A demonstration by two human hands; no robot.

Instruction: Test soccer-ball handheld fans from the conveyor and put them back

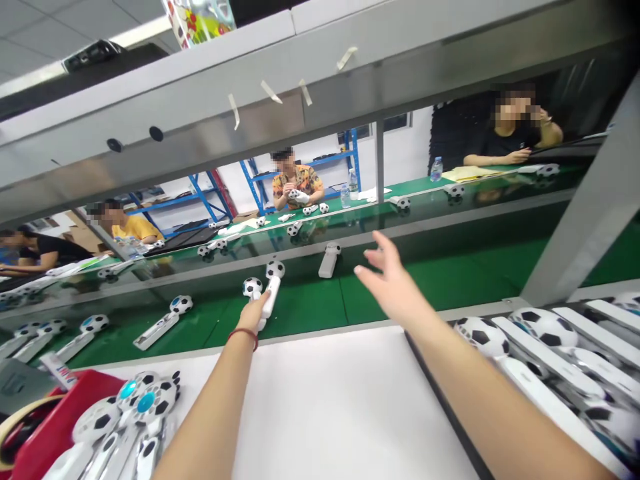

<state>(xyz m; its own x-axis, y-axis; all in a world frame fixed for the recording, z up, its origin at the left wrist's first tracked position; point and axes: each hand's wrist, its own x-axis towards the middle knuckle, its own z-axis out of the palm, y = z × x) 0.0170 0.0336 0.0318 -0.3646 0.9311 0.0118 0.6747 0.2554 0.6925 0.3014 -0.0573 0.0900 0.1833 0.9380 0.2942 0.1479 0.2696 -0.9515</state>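
My left hand (254, 311) reaches over the green belt, its fingers closed around a soccer-ball-headed handheld device (271, 297) with a white handle. Right beside it is a second ball-headed device (252, 287), its lower part hidden by the hand; whether the same hand also grips it, I cannot tell. My right hand (393, 283) hovers over the belt with its fingers spread and nothing in them. The nearest piece to that hand is another soccer-ball device (328, 263), lying on the belt to its left.
Several such devices lie along the green belt (360, 300). A white work surface (330, 400) is in front of me, with a red bin (50, 440) left and a tray of devices (560, 360) right. A metal post (575, 200) and overhead beam frame the belt. Several people sit opposite.
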